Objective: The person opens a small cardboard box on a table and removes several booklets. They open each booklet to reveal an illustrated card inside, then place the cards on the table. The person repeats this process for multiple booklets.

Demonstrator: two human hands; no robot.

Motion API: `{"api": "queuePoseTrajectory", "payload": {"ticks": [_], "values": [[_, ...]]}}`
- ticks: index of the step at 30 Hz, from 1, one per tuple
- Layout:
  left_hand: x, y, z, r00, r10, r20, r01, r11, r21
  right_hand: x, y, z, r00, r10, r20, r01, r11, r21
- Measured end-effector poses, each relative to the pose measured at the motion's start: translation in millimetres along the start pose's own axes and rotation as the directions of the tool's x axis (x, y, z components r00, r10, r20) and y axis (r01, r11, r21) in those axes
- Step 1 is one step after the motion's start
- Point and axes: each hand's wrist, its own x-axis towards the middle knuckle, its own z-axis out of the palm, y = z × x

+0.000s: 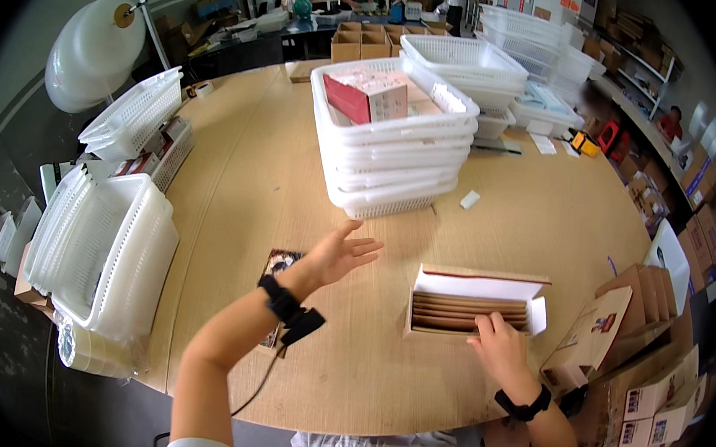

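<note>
Open box: a long white-and-tan carton (437, 336) on the near part of the table (236, 172), right of centre, its lid raised along the far side and a white end flap standing out at the right.
Inside the box: a row of brown cardboard pieces (460, 311), upright and running lengthwise; whether anything sits between them is too small to tell.
Right hand: (501, 346) at the box's near right edge, fingers curled over the brown pieces; whether they pinch one, I cannot tell.
Left hand: (337, 260) well apart from the right, fingers spread and holding nothing, over the table left of the box.
Progress: the box is open and the brown pieces are in it, so that much looks done; the lid is not yet closed, which seems to be left.
Dark printed item: (282, 259) flat on the table, partly beneath the left forearm.
Basket stack: white plastic baskets (396, 161) beyond the hands, a red-and-white box (376, 97) in the top one.
Left edge: more white baskets (133, 244).
Right edge: an open brown carton (586, 342), near.
</note>
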Motion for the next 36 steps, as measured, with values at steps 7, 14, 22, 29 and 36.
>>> {"api": "queuePoseTrajectory", "payload": {"ticks": [7,14,22,29,36], "values": [[115,-5,39,0.976,0.126,-0.179,-0.206,0.801,-0.562,-8,27,-9,0.998,0.053,-0.039,-0.055,0.998,-0.040],[154,2,38,0.943,0.117,-0.311,-0.288,0.755,-0.589,-6,34,-7,0.999,0.024,-0.041,-0.025,0.999,-0.024],[192,38,32,0.911,0.210,-0.354,-0.369,0.798,-0.476,-7,39,-5,0.999,0.001,-0.044,-0.002,0.999,-0.040],[269,97,-58,0.946,0.150,-0.289,-0.294,0.773,-0.562,-5,45,-2,0.999,-0.011,-0.039,0.011,1.000,-0.015],[320,138,-94,0.950,0.178,-0.256,-0.275,0.866,-0.418,-2,52,4,0.998,-0.007,-0.065,0.010,0.999,0.039]]}}
